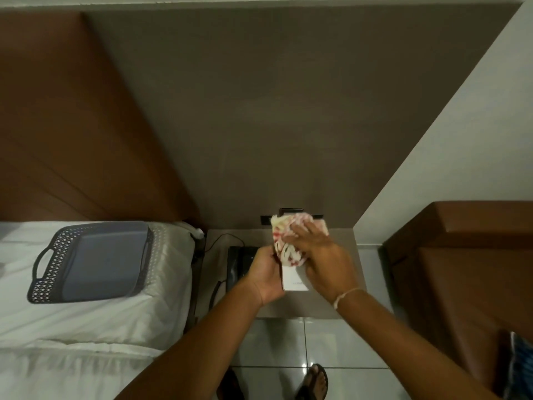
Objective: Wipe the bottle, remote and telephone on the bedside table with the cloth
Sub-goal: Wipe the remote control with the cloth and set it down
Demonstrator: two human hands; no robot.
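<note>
My left hand [266, 277] holds a white remote [294, 280] above the bedside table [334, 304]; only the remote's near end shows. My right hand [320, 255] presses a white and red patterned cloth [285, 241] onto the remote's far part. The black telephone [240, 262] lies on the table's left side, partly behind my left hand, with its cord running to the back. No bottle is visible.
A bed with white linen [86, 321] lies at the left, and a dark plastic basket [92, 261] rests on its pillow. A brown upholstered piece [461, 255] stands at the right. Sockets [265, 220] sit on the wall behind the table. My sandalled feet [314, 382] stand on white tiles.
</note>
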